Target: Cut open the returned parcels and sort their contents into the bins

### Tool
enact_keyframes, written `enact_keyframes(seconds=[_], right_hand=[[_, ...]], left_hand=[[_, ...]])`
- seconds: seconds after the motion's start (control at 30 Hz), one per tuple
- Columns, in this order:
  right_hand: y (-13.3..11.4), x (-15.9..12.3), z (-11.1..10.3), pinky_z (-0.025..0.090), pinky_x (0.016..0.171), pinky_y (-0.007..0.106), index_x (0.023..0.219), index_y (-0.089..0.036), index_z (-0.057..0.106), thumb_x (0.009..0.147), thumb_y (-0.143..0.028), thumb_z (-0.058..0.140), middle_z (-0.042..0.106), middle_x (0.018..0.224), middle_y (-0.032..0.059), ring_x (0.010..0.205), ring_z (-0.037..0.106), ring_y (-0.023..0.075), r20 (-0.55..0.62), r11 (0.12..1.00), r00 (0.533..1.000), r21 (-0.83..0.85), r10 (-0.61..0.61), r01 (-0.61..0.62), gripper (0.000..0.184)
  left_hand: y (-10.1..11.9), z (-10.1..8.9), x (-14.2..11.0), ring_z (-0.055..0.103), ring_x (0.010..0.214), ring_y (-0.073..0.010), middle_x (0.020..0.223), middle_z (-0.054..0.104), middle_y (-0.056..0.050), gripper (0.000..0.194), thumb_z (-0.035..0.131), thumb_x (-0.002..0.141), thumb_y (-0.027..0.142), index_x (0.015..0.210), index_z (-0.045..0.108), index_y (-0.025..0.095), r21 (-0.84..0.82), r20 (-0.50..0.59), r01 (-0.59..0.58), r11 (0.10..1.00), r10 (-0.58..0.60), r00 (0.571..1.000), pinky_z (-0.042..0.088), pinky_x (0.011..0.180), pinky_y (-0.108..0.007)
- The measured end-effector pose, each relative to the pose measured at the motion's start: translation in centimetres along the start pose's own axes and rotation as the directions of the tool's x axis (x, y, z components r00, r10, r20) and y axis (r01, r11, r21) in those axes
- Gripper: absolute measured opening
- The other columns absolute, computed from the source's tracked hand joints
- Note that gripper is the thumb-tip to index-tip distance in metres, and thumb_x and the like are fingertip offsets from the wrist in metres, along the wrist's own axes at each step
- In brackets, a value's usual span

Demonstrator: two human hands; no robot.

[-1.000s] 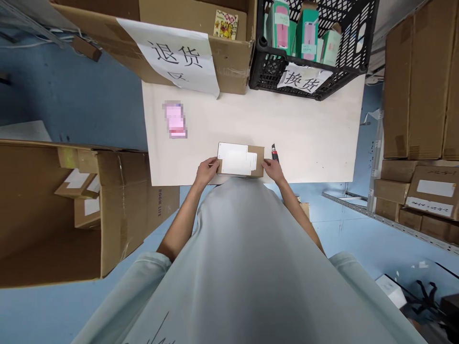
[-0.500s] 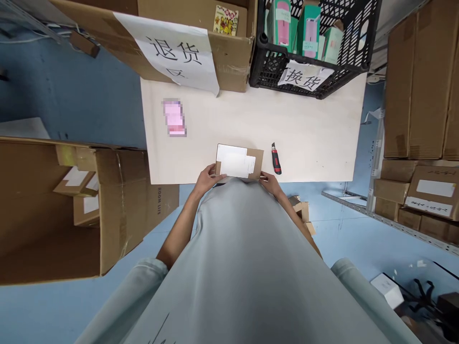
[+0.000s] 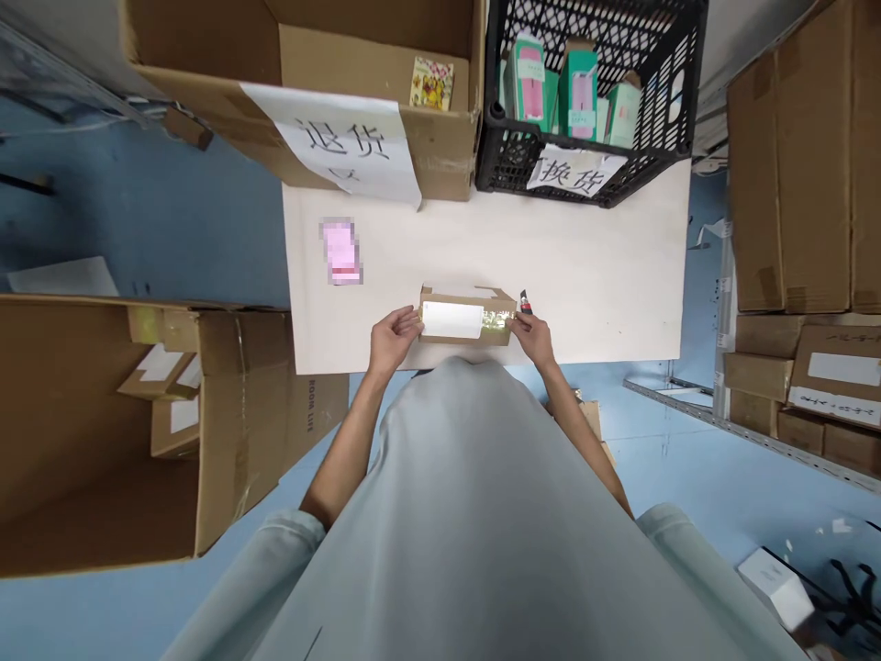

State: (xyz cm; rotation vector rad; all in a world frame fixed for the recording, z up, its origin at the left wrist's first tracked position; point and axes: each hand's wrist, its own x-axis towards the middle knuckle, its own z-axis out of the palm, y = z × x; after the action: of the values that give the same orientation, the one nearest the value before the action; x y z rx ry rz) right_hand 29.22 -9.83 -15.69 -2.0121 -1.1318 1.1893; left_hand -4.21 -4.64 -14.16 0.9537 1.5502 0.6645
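Note:
A small brown cardboard parcel (image 3: 499,323) with a white label stands tipped up on its edge at the near side of the white table (image 3: 592,266). My left hand (image 3: 390,338) grips its left end with curled fingers. My right hand (image 3: 533,337) grips its right end. A red and black utility knife (image 3: 526,299) lies on the table just beyond my right hand, mostly hidden by it.
A big open carton with a paper sign (image 3: 358,142) and a black crate (image 3: 592,101) of green boxes stand at the table's far edge. A blurred pink item (image 3: 340,251) lies left of the parcel. Another open carton (image 3: 124,413) sits on the floor left, stacked cartons (image 3: 798,184) right.
The parcel lay flat, label up, a second ago; both hands have since tipped it onto its edge so a side with a label faces me. The view has shifted slightly.

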Motion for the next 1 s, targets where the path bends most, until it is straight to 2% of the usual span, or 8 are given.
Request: enact_keyframes(seconds=[0.2, 0.3, 0.4, 0.53, 0.67, 0.83, 0.9, 1.0], right_hand=[[-1.3, 0.6, 2.4, 0.065, 0.105, 0.047, 0.12, -0.019, 0.084, 0.1, -0.057, 0.069, 0.086, 0.123, 0.0172, 0.107, 0.082, 0.0318, -0.116, 0.997, 0.991, -0.044, 0.065, -0.071, 0.046], [-1.5, 0.8, 3.5, 0.066, 0.102, 0.046, 0.123, -0.019, 0.082, 0.105, -0.059, 0.062, 0.084, 0.122, 0.018, 0.105, 0.082, 0.0298, -0.158, 0.996, 0.987, -0.075, 0.034, -0.046, 0.048], [-1.0, 1.1, 3.6, 0.067, 0.101, 0.045, 0.125, -0.018, 0.08, 0.104, -0.067, 0.063, 0.082, 0.124, 0.0191, 0.107, 0.081, 0.0295, -0.146, 0.999, 0.989, -0.038, 0.028, -0.034, 0.056], [0.8, 1.7, 1.9, 0.064, 0.108, 0.049, 0.127, -0.017, 0.079, 0.095, -0.073, 0.068, 0.083, 0.129, 0.0194, 0.115, 0.081, 0.0328, -0.117, 0.994, 0.99, 0.079, 0.082, -0.073, 0.065], [2.9, 2.3, -0.7, 0.062, 0.112, 0.051, 0.121, -0.016, 0.079, 0.089, -0.08, 0.064, 0.083, 0.132, 0.02, 0.123, 0.078, 0.0344, -0.174, 0.983, 0.977, 0.158, 0.121, -0.093, 0.073], [4.1, 2.8, -2.9, 0.066, 0.096, 0.046, 0.11, -0.018, 0.078, 0.086, -0.09, 0.049, 0.085, 0.116, 0.0185, 0.11, 0.078, 0.0309, -0.225, 0.987, 0.963, 0.098, 0.148, -0.129, 0.081], [4.2, 2.8, -3.2, 0.066, 0.089, 0.043, 0.103, -0.019, 0.076, 0.088, -0.09, 0.044, 0.084, 0.106, 0.0155, 0.101, 0.076, 0.0287, -0.221, 0.989, 0.965, 0.075, 0.14, -0.127, 0.08], [4.1, 2.7, -3.4, 0.063, 0.082, 0.04, 0.095, -0.02, 0.073, 0.092, -0.088, 0.039, 0.081, 0.094, 0.012, 0.09, 0.073, 0.0265, -0.206, 0.993, 0.972, 0.03, 0.117, -0.114, 0.077]], left_hand=[[0.3, 0.9, 0.0, 0.078, 0.135, -0.0355, 0.141, 0.081, -0.016, 0.047, 0.08, 0.088, 0.036, 0.131, 0.079, 0.017, 0.061, -0.043, 0.044, 0.997, -0.042, 0.998, 0.06, 0.123, -0.052], [0.8, 1.2, -0.1, 0.075, 0.14, -0.035, 0.146, 0.079, -0.016, 0.049, 0.077, 0.091, 0.035, 0.137, 0.077, 0.017, 0.085, -0.032, 0.038, 0.996, -0.036, 0.999, 0.059, 0.124, -0.052], [1.5, 1.6, -0.4, 0.07, 0.145, -0.0333, 0.154, 0.074, -0.017, 0.055, 0.076, 0.093, 0.034, 0.145, 0.073, 0.017, 0.132, -0.003, -0.005, 0.991, 0.006, 1.0, 0.058, 0.125, -0.05], [3.2, 1.9, -1.5, 0.07, 0.146, -0.0346, 0.16, 0.071, -0.015, 0.059, 0.077, 0.094, 0.039, 0.149, 0.072, 0.019, 0.185, 0.042, -0.054, 0.981, 0.047, 0.998, 0.056, 0.127, -0.052], [6.1, 2.8, -3.5, 0.07, 0.146, -0.0361, 0.163, 0.07, -0.009, 0.062, 0.079, 0.096, 0.049, 0.154, 0.073, 0.027, 0.177, 0.209, -0.143, 0.974, 0.105, 0.972, 0.054, 0.129, -0.05], [9.5, 5.3, -5.4, 0.059, 0.159, -0.036, 0.166, 0.067, -0.004, 0.058, 0.076, 0.101, 0.054, 0.155, 0.075, 0.033, 0.113, 0.452, -0.205, 0.972, 0.133, 0.882, 0.045, 0.137, -0.05], [10.1, 6.3, -6.0, 0.054, 0.164, -0.0366, 0.168, 0.065, -0.004, 0.055, 0.073, 0.104, 0.054, 0.155, 0.075, 0.035, 0.105, 0.487, -0.242, 0.965, 0.162, 0.858, 0.044, 0.138, -0.053], [10.2, 7.4, -6.5, 0.05, 0.166, -0.0372, 0.167, 0.066, -0.005, 0.053, 0.069, 0.107, 0.054, 0.156, 0.074, 0.035, 0.108, 0.502, -0.311, 0.944, 0.218, 0.837, 0.049, 0.134, -0.054]])
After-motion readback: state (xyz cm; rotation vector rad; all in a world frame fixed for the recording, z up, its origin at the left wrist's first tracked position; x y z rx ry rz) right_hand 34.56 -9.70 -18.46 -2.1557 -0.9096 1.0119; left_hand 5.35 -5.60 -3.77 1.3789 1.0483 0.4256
